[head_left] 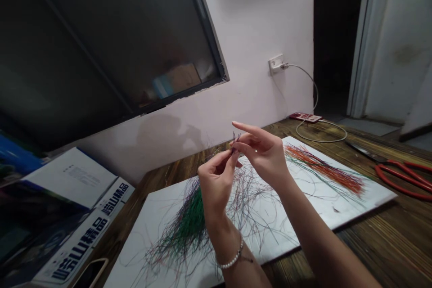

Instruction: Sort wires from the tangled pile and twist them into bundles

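Above the white board (pixel 138 229), my left hand (pixel 218 175) and my right hand (pixel 261 150) meet with their fingertips close together. Thin dark purple strands (pixel 235 138) stick up between the fingertips, pinched by both hands. My right index finger points out to the left. A tangled heap of green and dark strands (pixel 189 218) lies on the board beneath and left of my left hand. Looser thin strands (pixel 251 198) spread under my wrists. Right of my right hand lies a straighter bundle of orange strands (pixel 327 171), with some green and purple ones along it.
Red-handled scissors (pixel 405 175) lie on the wooden table (pixel 378 238) at the right. Behind them a phone (pixel 305 117) is joined by a cable to the wall socket (pixel 278 65). A white box (pixel 77 175) and another phone (pixel 90 274) are at the left.
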The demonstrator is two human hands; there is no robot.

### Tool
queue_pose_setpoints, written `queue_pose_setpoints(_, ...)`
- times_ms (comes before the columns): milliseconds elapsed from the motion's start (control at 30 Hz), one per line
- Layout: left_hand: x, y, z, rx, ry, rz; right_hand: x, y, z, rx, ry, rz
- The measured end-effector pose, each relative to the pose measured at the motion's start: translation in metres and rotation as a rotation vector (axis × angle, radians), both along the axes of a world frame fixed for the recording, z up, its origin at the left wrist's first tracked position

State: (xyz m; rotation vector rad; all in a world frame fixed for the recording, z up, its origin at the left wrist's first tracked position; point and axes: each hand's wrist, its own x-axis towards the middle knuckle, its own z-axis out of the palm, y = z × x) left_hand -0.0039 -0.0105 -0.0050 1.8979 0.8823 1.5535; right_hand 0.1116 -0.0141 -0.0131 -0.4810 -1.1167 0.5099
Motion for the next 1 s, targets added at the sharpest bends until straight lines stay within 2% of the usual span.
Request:
queue_pose_setpoints(300,-0.0005,0.0018,-0.0007,0.041,0.017,0.052,0.0011,-0.0033,0.0022,-0.068,-0.006,0.050)
queue_pose_setpoints(567,-0.0025,0.0012,-0.0009,0.062,0.014,0.077,0.0038,-0.0035,0.0019,-0.047,-0.105,-0.008)
queue_pose_setpoints(800,-0.0018,0.0050,-0.0016,0.069,0.016,0.054,0.0032,-0.0018,-0.0006,-0.030,-0.064,0.060)
queue_pose_setpoints(1000,0.0001,0.0092,-0.0049,0.049,-0.019,0.024,0.0033,-0.0042,0.0004,-0.039,-0.061,0.012)
